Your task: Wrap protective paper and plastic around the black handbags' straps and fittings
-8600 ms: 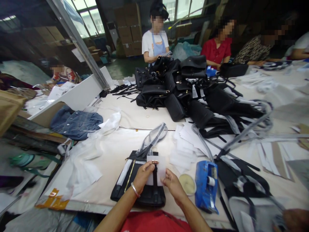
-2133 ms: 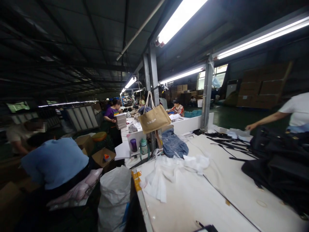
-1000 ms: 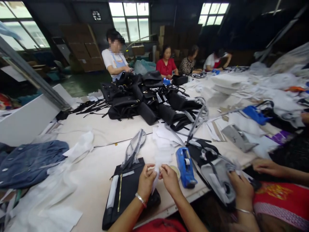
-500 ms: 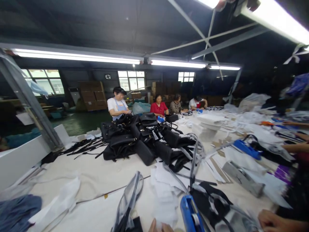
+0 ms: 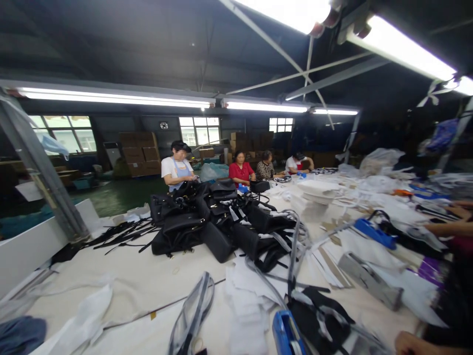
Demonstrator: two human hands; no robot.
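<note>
Neither of my hands shows in the head view now. Closest to me at the bottom edge are a bundle of clear plastic-wrapped straps (image 5: 197,308), a stack of thin white sheets (image 5: 246,315) and a blue tape dispenser (image 5: 283,331). Right of the dispenser lies a black bag piece (image 5: 320,315) with straps wrapped in clear film. Beyond them, black bags (image 5: 181,229) are heaped in the middle of the table (image 5: 129,276), with white paper tucked among some.
A co-worker's hand (image 5: 412,343) is at the lower right. A grey metal dispenser (image 5: 369,281) and another blue tape dispenser (image 5: 375,232) lie on the right. Black straps (image 5: 121,234) spread at left, beside a metal post (image 5: 55,192). Several people sit or stand across the table.
Fingertips at the bottom edge, between the strap bundle and the blue dispenser, have gone out of view. The camera has tilted up slightly and turned a little to the right.
</note>
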